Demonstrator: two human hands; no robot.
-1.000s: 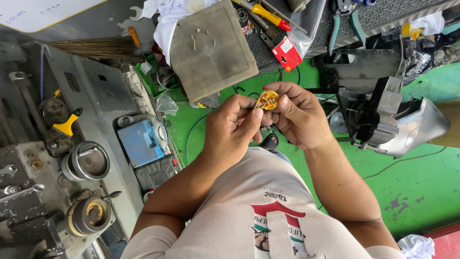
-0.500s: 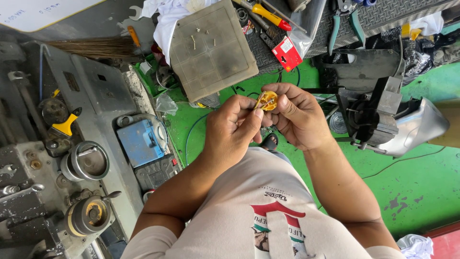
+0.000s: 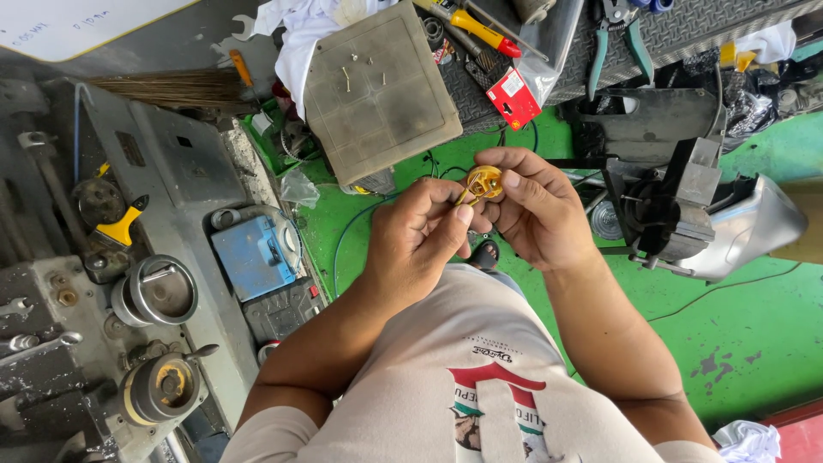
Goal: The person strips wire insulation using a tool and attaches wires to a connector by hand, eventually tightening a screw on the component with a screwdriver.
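I have both hands raised over the green floor (image 3: 737, 343), with nothing under them to carry the part. My right hand (image 3: 536, 210) grasps a small round brass-coloured part (image 3: 483, 182) between thumb and fingertips. My left hand (image 3: 420, 240) pinches a thin pin-like piece against that part's left edge; I cannot tell what the piece is, it is too small.

The risk I see is a slip. The grip on both pieces is a fingertip pinch only, so I judge that a twist or a push off-line could pop the part loose. It would then fall toward the floor, near the black machine block (image 3: 669, 197) on the right or the cluttered grey workbench (image 3: 171, 171) on the left, where a small thing is hard to find. The thin piece could also skid off the rounded edge and jab my right thumb. The square grey pad (image 3: 381, 90) beyond my hands holds small loose bits that a knock could scatter.
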